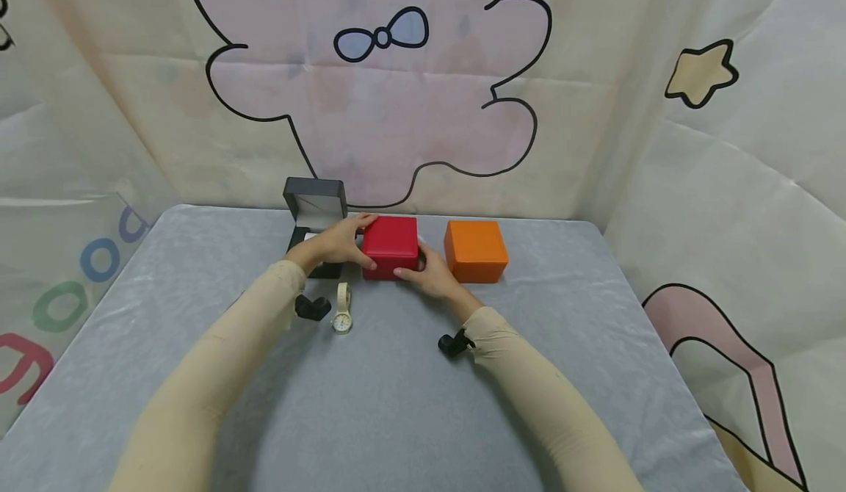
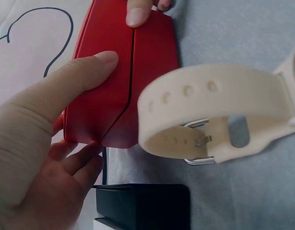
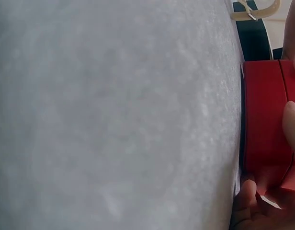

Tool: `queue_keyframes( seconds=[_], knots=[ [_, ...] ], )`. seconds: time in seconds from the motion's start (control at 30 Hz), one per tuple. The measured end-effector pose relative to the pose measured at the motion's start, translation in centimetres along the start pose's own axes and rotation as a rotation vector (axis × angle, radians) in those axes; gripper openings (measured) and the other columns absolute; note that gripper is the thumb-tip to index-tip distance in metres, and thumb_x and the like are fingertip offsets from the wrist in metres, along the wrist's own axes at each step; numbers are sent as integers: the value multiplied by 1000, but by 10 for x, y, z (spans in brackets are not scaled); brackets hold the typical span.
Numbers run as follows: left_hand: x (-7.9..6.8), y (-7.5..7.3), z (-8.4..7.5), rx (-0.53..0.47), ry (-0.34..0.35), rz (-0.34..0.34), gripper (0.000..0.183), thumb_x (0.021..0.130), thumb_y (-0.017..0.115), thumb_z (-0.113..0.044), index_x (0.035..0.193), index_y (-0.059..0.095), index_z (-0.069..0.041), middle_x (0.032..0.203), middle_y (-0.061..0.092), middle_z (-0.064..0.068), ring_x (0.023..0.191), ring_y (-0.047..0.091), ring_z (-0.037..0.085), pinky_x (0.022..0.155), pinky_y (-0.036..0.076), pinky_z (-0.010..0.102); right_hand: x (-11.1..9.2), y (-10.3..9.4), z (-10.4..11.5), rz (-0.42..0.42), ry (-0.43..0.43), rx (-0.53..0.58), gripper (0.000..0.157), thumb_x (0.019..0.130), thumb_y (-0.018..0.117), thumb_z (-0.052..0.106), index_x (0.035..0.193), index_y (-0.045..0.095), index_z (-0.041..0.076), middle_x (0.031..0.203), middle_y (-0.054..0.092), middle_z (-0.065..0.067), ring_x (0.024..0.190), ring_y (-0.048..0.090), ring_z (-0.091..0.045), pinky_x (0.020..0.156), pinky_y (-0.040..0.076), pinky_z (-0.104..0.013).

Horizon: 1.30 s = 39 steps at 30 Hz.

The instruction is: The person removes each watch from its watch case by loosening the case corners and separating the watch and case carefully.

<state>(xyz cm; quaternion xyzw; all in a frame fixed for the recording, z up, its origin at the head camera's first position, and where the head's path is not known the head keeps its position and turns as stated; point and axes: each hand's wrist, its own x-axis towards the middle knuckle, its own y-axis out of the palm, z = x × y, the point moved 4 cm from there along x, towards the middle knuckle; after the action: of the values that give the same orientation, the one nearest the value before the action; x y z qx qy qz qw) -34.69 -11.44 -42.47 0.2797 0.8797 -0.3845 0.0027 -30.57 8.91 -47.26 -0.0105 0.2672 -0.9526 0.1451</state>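
Note:
Both hands hold a red box [image 1: 390, 236] from its two sides on the grey cloth. My left hand [image 1: 338, 244] grips its left side, thumb on the front face and fingers bent around the side. On the right side my right hand [image 1: 432, 275] grips it, thumb across the front near the lower edge. A thin dark seam runs between lid and base of the red box [image 2: 150, 52], and the lid is down. Just in front of the left hand stands a cream wristwatch [image 1: 342, 322], its strap [image 2: 209, 91] buckled into a loop.
Behind the left hand a dark grey box [image 1: 316, 202] stands with its lid raised, partly covered by that hand. An orange box [image 1: 476, 253] sits right of the red one. The cloth-covered table [image 1: 370, 404] ends at a printed curtain [image 1: 423, 125] behind.

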Motion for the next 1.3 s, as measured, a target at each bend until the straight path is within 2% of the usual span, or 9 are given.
queue_keyframes(
  seconds=[0.23,0.37,0.6,0.73,0.9,1.07,1.2,1.3],
  knots=[
    [1,-2,4,-30,3,2,107,76,86,-25,162,23,-11,169,20,13,146,36,37,117,37,56,1,-1,-4,-6,49,-3,87,90,78,25,159,28,6,154,48,-13,133,48,-28,118,39,-45],
    [2,-3,4,-30,10,1,105,77,85,-28,162,24,-11,167,24,15,145,37,38,116,38,56,2,-1,-5,-17,64,8,91,90,78,24,160,24,8,151,48,-15,124,50,-29,109,45,-43],
    [3,-5,5,-53,16,7,102,80,82,-30,162,24,-11,166,28,16,145,37,39,114,41,55,2,-2,-4,-18,70,114,87,89,79,19,154,21,16,146,52,-20,109,63,-31,97,53,-39],
    [3,-6,5,-70,24,1,99,81,81,-29,161,25,-12,165,30,15,146,38,39,114,42,54,2,-3,-3,-23,84,125,83,89,79,19,151,24,16,145,53,-19,101,63,-28,89,52,-33],
    [1,-8,4,-107,8,-9,97,82,81,-29,161,26,-13,163,34,15,145,39,40,113,43,54,1,-4,-3,-28,103,110,72,90,78,22,141,29,14,149,48,-19,113,58,-30,99,49,-39],
    [2,-8,6,-127,-14,-19,95,82,80,-32,161,28,-15,160,38,17,145,40,41,114,42,55,0,-5,-1,-21,108,149,65,90,77,18,136,32,12,152,44,-20,130,53,-35,111,45,-48],
    [2,-9,8,-144,-30,-23,94,83,79,-34,161,29,-18,158,41,18,144,41,41,113,42,56,1,-5,-3,-15,119,163,65,90,77,18,136,32,12,152,44,-20,133,52,-35,112,45,-48],
    [2,-8,10,-165,-49,-27,93,83,79,-35,161,30,-20,156,43,19,142,41,39,113,42,56,2,-6,-4,-10,127,159,66,90,78,19,138,33,14,149,47,-19,128,55,-34,109,47,-46]
  ],
)
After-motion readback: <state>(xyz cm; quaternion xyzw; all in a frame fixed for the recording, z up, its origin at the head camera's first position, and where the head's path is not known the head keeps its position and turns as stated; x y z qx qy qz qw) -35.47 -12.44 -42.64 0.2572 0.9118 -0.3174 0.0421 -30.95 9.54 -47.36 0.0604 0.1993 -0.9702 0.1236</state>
